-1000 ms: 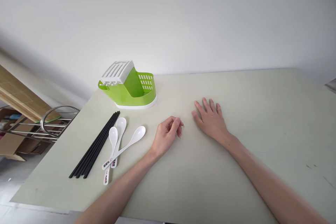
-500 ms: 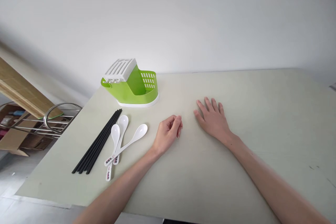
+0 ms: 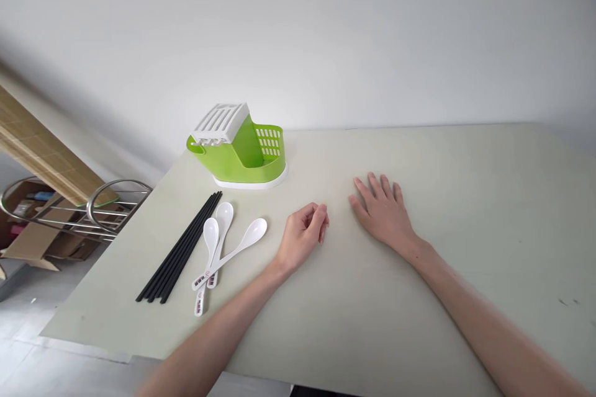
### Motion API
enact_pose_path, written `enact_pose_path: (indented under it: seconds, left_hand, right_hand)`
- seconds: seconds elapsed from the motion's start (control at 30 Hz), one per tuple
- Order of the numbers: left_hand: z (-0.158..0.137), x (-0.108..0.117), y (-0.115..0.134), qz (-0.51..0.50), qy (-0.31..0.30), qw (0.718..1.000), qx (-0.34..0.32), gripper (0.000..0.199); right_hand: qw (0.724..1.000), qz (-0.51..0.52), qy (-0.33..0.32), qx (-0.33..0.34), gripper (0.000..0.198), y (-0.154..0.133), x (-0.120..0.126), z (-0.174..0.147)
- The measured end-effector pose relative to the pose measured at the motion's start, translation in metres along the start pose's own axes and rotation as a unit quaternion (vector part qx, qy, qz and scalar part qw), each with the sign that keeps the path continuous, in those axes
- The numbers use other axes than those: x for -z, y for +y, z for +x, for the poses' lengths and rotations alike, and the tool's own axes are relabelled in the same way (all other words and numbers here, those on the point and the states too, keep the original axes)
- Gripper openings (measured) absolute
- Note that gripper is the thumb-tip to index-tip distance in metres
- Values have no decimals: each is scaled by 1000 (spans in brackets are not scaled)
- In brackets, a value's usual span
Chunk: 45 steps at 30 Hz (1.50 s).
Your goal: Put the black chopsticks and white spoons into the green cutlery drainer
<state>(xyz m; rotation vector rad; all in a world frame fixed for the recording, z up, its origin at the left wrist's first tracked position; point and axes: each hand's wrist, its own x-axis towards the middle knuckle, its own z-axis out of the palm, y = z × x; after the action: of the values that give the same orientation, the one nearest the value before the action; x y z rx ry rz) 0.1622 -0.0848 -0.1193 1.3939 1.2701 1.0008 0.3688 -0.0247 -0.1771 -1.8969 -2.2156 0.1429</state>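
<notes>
The left hand (image 3: 302, 237) is resting loosely curled and holding nothing on the table (image 3: 465, 211), just right of three white spoons (image 3: 228, 242) and black chopsticks (image 3: 181, 248), while the right hand (image 3: 384, 214) is lying flat and open, near it.

Head view: worn at head height, facing forward and down over the table (image 3: 419, 335)
Nearness: close, forearms entering from the bottom edge
Reach: as far as the back wall (image 3: 326, 31)
Views: 1, nothing shared
</notes>
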Motion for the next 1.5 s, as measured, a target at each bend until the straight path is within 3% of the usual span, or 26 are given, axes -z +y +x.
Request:
enact_pose_path:
  seconds: [0.4,1.13,1.4,1.5]
  left_hand:
    - [-5,0,-1,0,46,999,-9,48]
    - [-6,5,-10,-8,82,993,-81,40]
    - [-4,8,-10,7,95,990,-105,40]
    - [-6,10,-13,40,102,984,-144,41]
  right_hand:
    - [1000,-10,2,4,71,1,-2,-1]
    - [1000,-10,15,14,67,5,-13,0]
    - [998,18,48,23,65,2,-13,2]
    - [996,46,74,34,63,1,-11,1]
